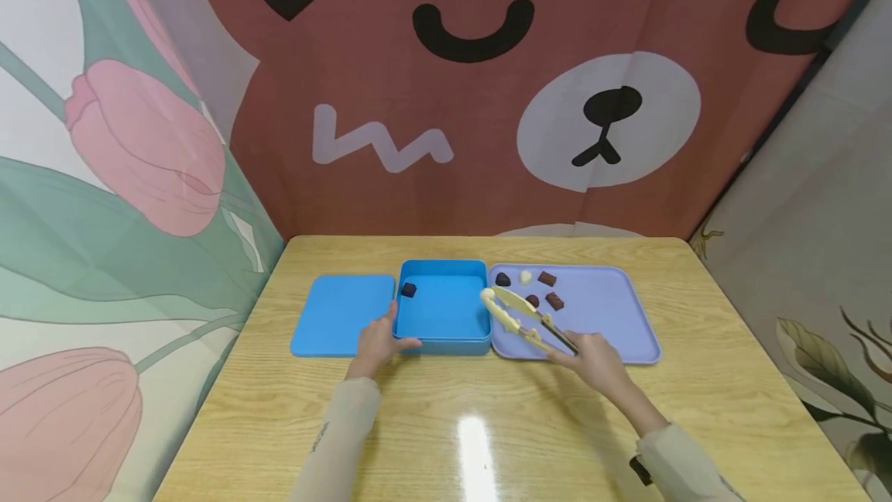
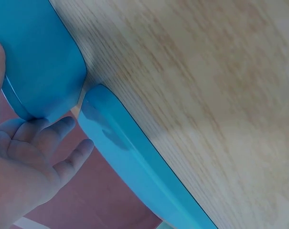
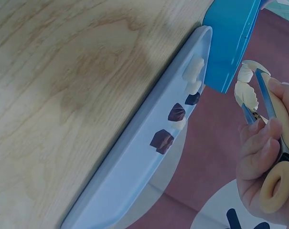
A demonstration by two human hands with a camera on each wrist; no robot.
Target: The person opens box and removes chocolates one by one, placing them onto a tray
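Note:
My left hand holds the near-left corner of a blue open box, thumb along its front wall and fingers against its left side. Inside lies one dark chocolate, near the left wall. Tongs with cream tips are gripped by my right hand; their jaws stand apart over the seam between box and tray, with nothing seen between them. Several chocolates sit at the left of the lilac tray, among them a white one, a dark one and a brown block.
A flat blue lid lies left of the box, close against it. The tray adjoins the box on the right. Behind the wooden table hangs a curtain with a bear print.

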